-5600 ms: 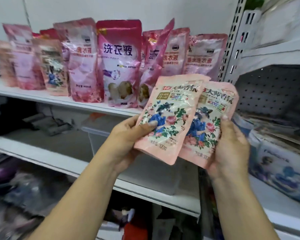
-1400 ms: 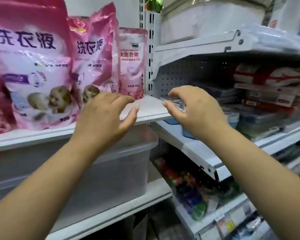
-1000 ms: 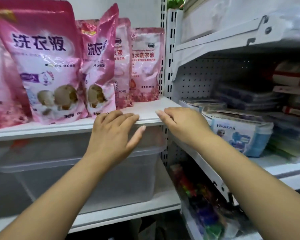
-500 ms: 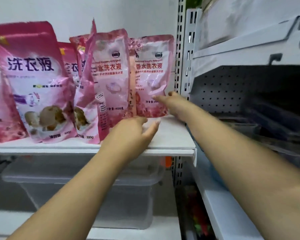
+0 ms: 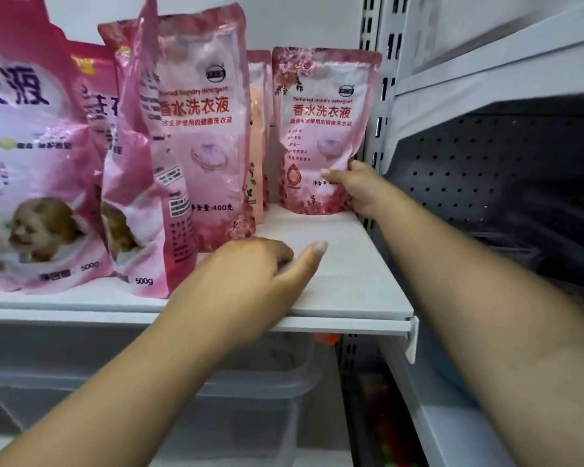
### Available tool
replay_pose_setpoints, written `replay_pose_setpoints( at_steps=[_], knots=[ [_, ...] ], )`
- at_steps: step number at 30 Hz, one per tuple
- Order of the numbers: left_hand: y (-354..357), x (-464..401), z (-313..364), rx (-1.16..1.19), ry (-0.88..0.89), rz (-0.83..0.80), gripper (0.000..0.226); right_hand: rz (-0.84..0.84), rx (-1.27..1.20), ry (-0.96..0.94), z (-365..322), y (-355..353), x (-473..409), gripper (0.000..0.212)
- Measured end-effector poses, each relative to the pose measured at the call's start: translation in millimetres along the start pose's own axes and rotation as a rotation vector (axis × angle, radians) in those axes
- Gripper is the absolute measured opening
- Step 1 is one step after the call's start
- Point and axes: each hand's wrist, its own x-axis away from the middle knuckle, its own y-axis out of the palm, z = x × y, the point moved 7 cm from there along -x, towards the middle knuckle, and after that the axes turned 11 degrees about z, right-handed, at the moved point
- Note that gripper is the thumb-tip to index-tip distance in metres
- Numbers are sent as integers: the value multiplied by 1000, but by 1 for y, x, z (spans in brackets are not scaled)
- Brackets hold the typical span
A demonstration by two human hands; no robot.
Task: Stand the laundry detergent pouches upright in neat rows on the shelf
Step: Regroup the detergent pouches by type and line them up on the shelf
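Note:
Several pink detergent pouches stand on a white shelf [image 5: 348, 281]. At the back right stands a small 400 g pouch [image 5: 321, 126], and my right hand [image 5: 358, 188] grips its lower right corner. A taller 400 g pouch [image 5: 203, 129] stands in front, left of it, with a peach pouch [image 5: 258, 170] partly hidden behind. Further left a 500 g pouch [image 5: 132, 197] leans edge-on, next to a large pouch with a pet picture [image 5: 31, 163]. My left hand [image 5: 246, 281] rests on the shelf's front, fingers apart, holding nothing, just below the tall pouch.
A slotted white upright [image 5: 378, 79] bounds the shelf on the right, with a pegboard bay [image 5: 486, 170] beyond it. A clear plastic bin [image 5: 250, 399] sits on the shelf below. Bare shelf surface lies between my two hands.
My right hand has closed on the back-right pouch's lower corner. My left hand has settled lower on the shelf front. The view has moved closer to the pouches.

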Motion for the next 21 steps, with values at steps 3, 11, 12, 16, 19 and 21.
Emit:
replay_pose_setpoints(
  at_steps=[3, 11, 12, 16, 19, 21],
  knots=[
    [0, 1, 0, 0, -10, -12, 58, -38, -4, -8, -2, -2, -1, 38],
    [1, 2, -1, 5, -22, -13, 57, 48, 171, -34, 2, 2, 6, 51],
    [1, 2, -1, 3, -22, -16, 57, 47, 174, -12, 2, 1, 10, 54],
    [3, 3, -1, -31, -7, 2, 58, 100, 325, -98, -20, -6, 46, 57],
    [1, 5, 1, -74, 2, 30, 59, 28, 264, -261, -47, 7, 84, 58],
    [2, 5, 0, -70, -18, 16, 55, -149, 300, -271, -60, 38, 103, 60]
  ],
)
